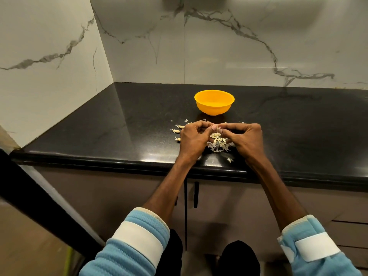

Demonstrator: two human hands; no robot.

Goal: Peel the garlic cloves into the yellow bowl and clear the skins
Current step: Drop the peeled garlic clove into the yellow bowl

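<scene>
A yellow bowl stands on the black counter, just beyond my hands. My left hand and my right hand meet fingertip to fingertip above a heap of garlic skins. Both pinch a small garlic clove that is mostly hidden between the thumbs and fingers. A few unpeeled cloves lie on the counter left of my left hand. The inside of the bowl is not visible from here.
The black counter ends in a rounded front edge near my wrists. Marble walls close the corner at the back and left. Stray skin flakes lie near the edge. Cabinet doors with dark handles are below.
</scene>
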